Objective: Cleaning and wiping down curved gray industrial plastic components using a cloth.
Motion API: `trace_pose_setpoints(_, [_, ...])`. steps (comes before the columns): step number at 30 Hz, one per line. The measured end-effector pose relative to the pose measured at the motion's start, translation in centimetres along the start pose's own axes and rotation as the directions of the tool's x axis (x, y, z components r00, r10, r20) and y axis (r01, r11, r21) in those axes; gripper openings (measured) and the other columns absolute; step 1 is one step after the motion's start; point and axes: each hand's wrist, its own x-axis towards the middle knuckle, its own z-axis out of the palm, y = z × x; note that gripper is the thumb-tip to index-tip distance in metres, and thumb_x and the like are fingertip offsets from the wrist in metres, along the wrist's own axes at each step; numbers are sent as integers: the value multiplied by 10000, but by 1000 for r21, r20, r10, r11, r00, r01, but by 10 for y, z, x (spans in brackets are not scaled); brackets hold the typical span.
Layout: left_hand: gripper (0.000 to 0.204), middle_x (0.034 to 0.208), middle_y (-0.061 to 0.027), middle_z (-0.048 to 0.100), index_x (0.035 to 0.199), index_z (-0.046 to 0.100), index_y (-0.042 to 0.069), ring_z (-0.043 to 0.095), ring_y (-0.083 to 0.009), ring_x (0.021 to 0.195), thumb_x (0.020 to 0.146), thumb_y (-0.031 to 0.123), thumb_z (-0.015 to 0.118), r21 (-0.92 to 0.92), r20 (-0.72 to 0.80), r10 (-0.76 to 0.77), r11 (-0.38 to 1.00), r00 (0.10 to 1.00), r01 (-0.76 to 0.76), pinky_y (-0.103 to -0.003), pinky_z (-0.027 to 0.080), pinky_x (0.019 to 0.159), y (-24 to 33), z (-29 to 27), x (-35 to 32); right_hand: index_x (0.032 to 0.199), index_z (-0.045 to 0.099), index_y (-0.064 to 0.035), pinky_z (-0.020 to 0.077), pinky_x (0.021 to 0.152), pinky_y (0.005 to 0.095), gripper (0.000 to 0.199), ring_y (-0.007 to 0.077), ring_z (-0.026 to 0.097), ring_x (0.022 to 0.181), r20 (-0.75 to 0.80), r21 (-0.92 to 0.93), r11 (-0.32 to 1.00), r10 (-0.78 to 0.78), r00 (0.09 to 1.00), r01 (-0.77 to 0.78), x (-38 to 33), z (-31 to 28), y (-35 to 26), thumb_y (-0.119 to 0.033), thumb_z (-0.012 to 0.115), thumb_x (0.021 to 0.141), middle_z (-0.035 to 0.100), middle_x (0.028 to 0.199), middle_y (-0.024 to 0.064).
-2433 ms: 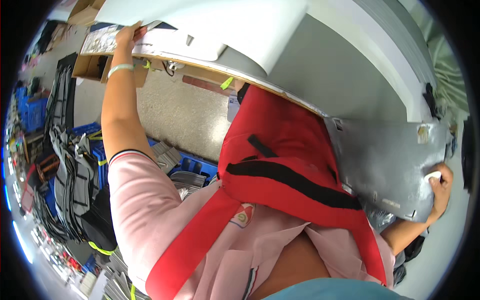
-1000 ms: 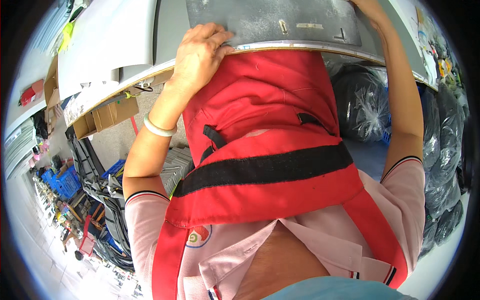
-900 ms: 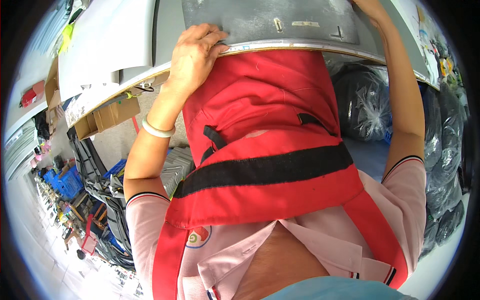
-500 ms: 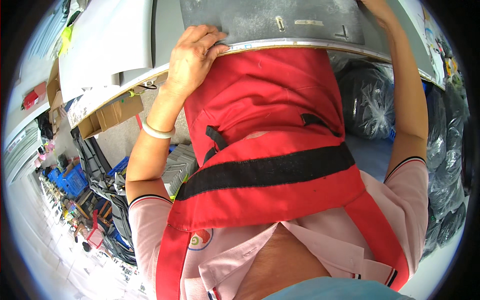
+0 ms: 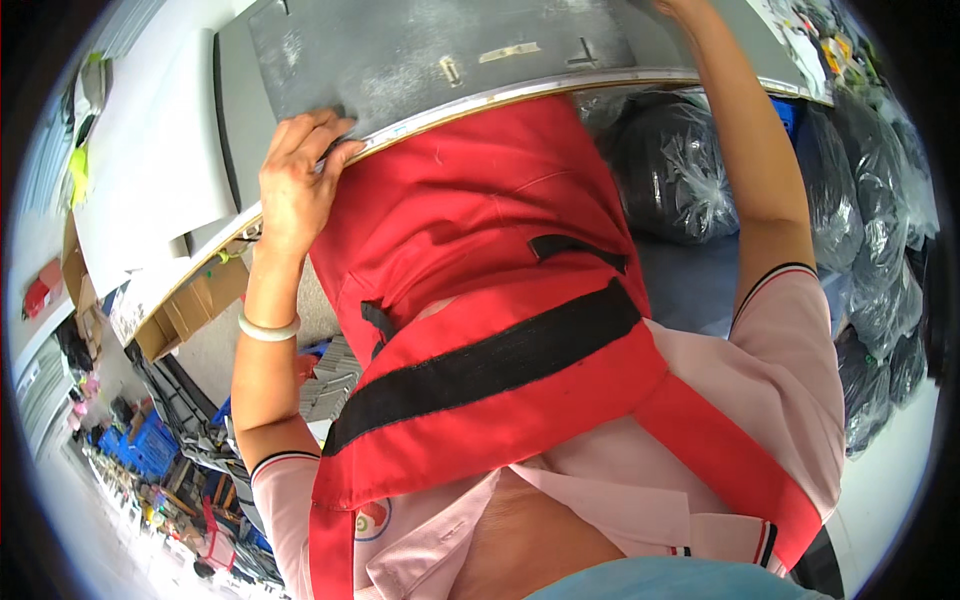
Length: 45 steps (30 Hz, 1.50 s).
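One left hand (image 5: 300, 175) curls at one grey panel (image 5: 390, 55), one right hand (image 5: 679, 7) cropped; I can't tell either grip

The panel (image 5: 370, 60) lies on the table (image 5: 245, 100), right of the sheet (image 5: 160, 150).

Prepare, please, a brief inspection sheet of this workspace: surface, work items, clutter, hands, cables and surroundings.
Surface: gray tabletop, pale front edge.
Work items: dark gray panel, whitish smudges, lying along that edge; white sheet to its left.
Clutter: cardboard box below the table's left part; plastic-bagged dark bundle below its right part.
Left hand: fingers bent at the panel's near-left corner.
Right hand: cut off by the picture's top; grip unclear.
Cables: nothing clearly seen.
Surroundings: blue crate at left; more bagged bundles at right.
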Motion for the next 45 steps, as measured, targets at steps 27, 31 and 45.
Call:
trace_pose_setpoints(27, [79, 918, -142, 634, 864, 662, 65, 632, -331, 909, 841, 124, 615, 131, -114, 2, 991, 994, 13, -420, 534, 778, 42, 78, 120, 1170, 723, -63, 451, 869, 254, 452, 96, 600, 930, -36, -156, 980, -128, 991, 121, 4, -1, 33, -430, 719, 908, 684, 1046, -2])
trace_pose_setpoints(31, [68, 887, -141, 597, 870, 638, 72, 607, -330, 879, 822, 105, 603, 106, -313, 97, 992, 945, -66, -435, 505, 767, 34, 97, 122, 1193, 710, -61, 450, 884, 253, 431, 92, 595, 947, -158, -90, 988, -135, 978, 122, 1, -18, 46, -408, 693, 937, 687, 1047, -3])
trace_pose_setpoints(45, [363, 1378, -157, 547, 1308, 606, 88, 448, -394, 1347, 971, 194, 522, 233, -64, -92, 967, 994, 105, -648, 290, 1124, 40, 91, 120, 1042, 684, -38, 482, 717, 365, 234, 300, 608, 772, 81, -371, 865, -333, 940, 338, -128, 26, -8, -254, 616, 983, 651, 853, 150])
